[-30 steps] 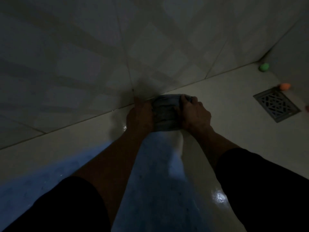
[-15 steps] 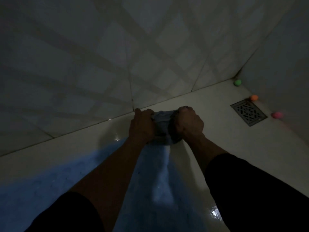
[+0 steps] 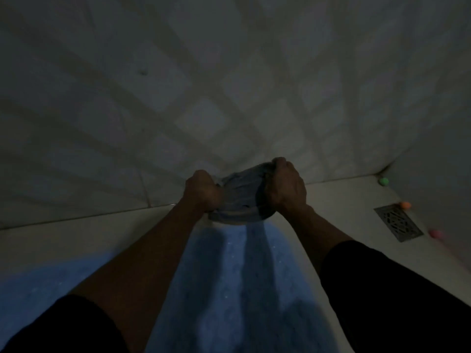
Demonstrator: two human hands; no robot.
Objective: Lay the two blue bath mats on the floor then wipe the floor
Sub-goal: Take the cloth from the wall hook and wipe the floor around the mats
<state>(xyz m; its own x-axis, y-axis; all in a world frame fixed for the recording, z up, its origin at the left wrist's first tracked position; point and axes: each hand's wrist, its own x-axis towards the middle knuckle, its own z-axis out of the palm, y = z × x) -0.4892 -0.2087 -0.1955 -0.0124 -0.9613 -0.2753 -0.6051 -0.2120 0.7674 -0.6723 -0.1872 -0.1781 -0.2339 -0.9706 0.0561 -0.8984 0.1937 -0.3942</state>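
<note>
A bunched grey cloth (image 3: 238, 202) is gripped between my left hand (image 3: 202, 191) and my right hand (image 3: 285, 186), both fists closed on its ends. The cloth is held in front of the tiled wall, just above the far end of a blue bath mat (image 3: 237, 281) that lies flat on the pale floor (image 3: 339, 200) under my forearms. More blue mat (image 3: 38, 284) shows at the lower left; whether it is a separate mat I cannot tell. The room is dim.
A tiled wall (image 3: 229, 85) rises straight ahead and meets a second wall at the right corner. A metal floor drain (image 3: 397, 222) sits at the right, with a green ball (image 3: 383, 181), an orange ball (image 3: 405, 205) and a pink ball (image 3: 435, 233) nearby.
Both hands have drawn the cloth back from the wall base and lifted it off the floor, bunching it tighter. The view has tilted up toward the wall.
</note>
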